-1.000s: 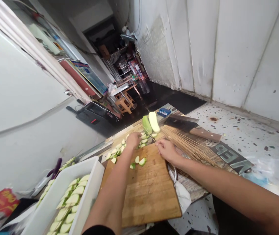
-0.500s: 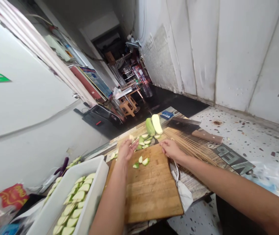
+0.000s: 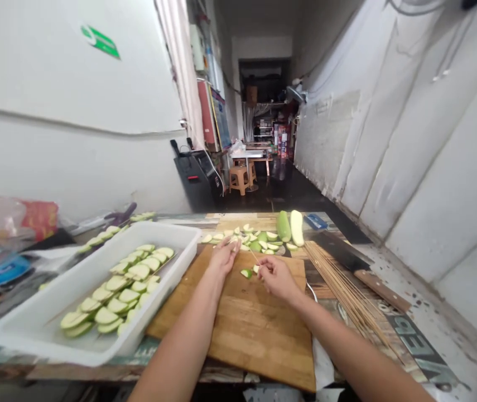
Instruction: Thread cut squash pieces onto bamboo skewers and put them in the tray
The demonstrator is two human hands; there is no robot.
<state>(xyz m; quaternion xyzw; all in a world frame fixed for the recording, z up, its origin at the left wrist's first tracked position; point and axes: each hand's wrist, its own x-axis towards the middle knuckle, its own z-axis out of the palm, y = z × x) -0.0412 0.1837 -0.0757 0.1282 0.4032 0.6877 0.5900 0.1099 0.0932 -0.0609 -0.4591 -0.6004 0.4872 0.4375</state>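
Observation:
My right hand (image 3: 275, 275) pinches a thin bamboo skewer (image 3: 254, 257) over the wooden cutting board (image 3: 259, 329). The skewer's tip points up and left, towards my left hand (image 3: 223, 255). That hand's fingers are drawn together at the board's far edge; what they hold is too small to tell. On the board, beside my right fingertips, lie a couple of cut green courgette pieces (image 3: 246, 273). More courgette pieces (image 3: 263, 243) are heaped just beyond the board. Behind that heap rest a green courgette half (image 3: 283, 226) and a pale cut half (image 3: 297, 228).
Left of the board is a white plastic tray (image 3: 179, 248) with rows of skewered courgette slices (image 3: 116, 306). On the right lie a bundle of bamboo skewers (image 3: 342, 285), a cleaver with a wooden handle (image 3: 382, 290) and a blue packet (image 3: 316, 221). Plastic stools (image 3: 239, 178) stand farther back.
The view has levelled and turned left. My right hand has come from the skewer bundle side to over the board, with a skewer in its fingers. The left hand's fingers have drawn together.

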